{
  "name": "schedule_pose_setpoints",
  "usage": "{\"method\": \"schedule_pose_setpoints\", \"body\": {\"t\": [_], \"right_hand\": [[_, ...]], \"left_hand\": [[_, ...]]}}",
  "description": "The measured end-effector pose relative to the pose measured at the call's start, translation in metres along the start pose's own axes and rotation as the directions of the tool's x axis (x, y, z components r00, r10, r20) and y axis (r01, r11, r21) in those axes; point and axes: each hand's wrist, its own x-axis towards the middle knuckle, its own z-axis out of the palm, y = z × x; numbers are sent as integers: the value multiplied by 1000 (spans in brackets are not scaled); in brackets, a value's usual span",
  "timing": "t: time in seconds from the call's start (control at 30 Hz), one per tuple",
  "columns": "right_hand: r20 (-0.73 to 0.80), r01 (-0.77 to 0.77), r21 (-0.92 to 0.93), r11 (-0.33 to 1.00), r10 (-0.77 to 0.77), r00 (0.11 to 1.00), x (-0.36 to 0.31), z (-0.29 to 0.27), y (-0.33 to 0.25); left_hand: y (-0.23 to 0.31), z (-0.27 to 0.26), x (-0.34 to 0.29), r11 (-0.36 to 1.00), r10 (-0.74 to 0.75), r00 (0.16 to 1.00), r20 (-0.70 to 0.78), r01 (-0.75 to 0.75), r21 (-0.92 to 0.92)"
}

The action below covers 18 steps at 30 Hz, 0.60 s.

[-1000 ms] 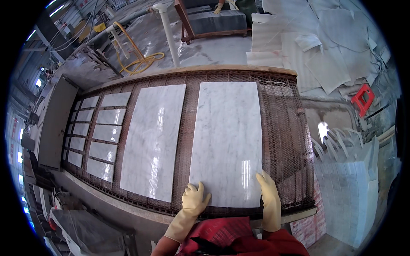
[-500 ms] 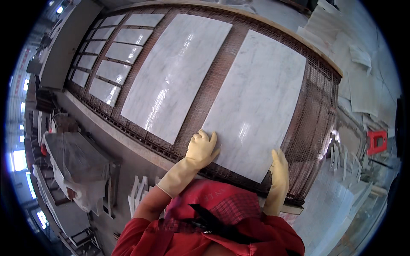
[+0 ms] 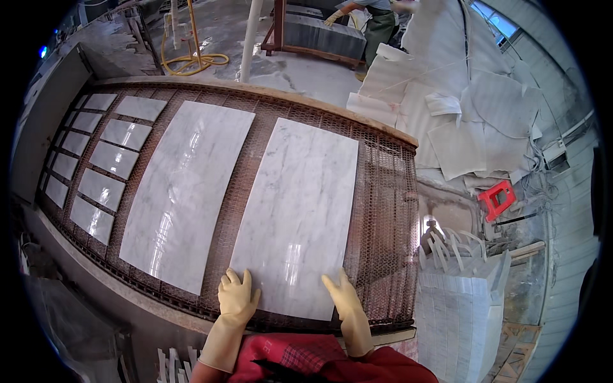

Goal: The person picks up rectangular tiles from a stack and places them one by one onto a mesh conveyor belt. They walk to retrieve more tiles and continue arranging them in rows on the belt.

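A large polished white stone slab with grey veins lies flat on a brown mesh conveyor bed in front of me. My left hand, in a cream rubber glove, is at the slab's near left corner, fingers apart and thumb by the edge. Gloved the same way, my right hand is at the near right edge, with the thumb reaching over the slab's top and the fingers apart. Neither hand is closed around the stone. A second large slab lies to the left, parallel with a gap between.
Several small white tiles sit in rows farther left, beside a grey machine housing. A wooden rail borders the bed's far side. At right are a red plastic stand and wrapped stacks. A co-worker stands beyond.
My view has turned and lifted, bringing the far floor and a co-worker into sight. My hands stay by the slab's near edges; the right thumb has spread onto its top.
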Motion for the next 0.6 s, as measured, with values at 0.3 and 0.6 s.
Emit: {"method": "schedule_pose_setpoints", "body": {"t": [0.3, 0.6], "right_hand": [[76, 127, -69, 989, -122, 990, 7, -5, 11], [76, 135, -269, 954, -118, 990, -28, -20, -38]], "left_hand": [[-13, 7, -7, 1000, 22, 1000, -9, -22, 20], [-9, 4, -8, 1000, -3, 1000, -1, 3, 28]]}}
